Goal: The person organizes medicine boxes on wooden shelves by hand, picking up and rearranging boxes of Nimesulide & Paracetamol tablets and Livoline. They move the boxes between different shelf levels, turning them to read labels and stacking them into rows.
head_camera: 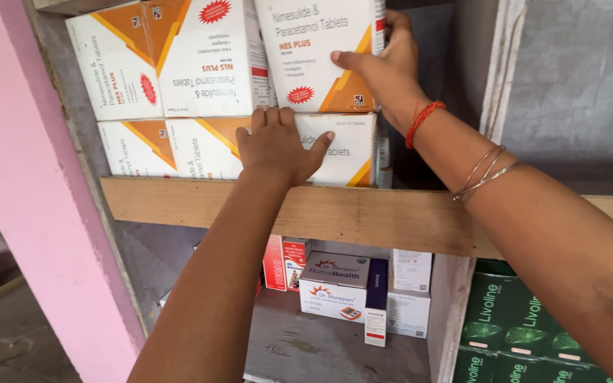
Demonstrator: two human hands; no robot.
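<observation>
Six white-and-orange cardboard medicine boxes (207, 64) on wooden plank shelf (363, 216), three over three. Right hand (391, 67) clamps top-right box (317, 53), fingers wrapped round its edge. Left hand (278, 145) flat on box below (342, 152), fingers together. Smaller cartons (335, 287) on lower shelf, green packs (512, 326) right, pink pillar (30, 184) left.

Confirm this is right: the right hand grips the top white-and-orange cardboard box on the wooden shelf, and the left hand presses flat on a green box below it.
Not quite. The head view shows the left hand pressing flat on a white-and-orange cardboard box, not a green one. The right hand does grip the top white-and-orange box on the wooden shelf.
</observation>
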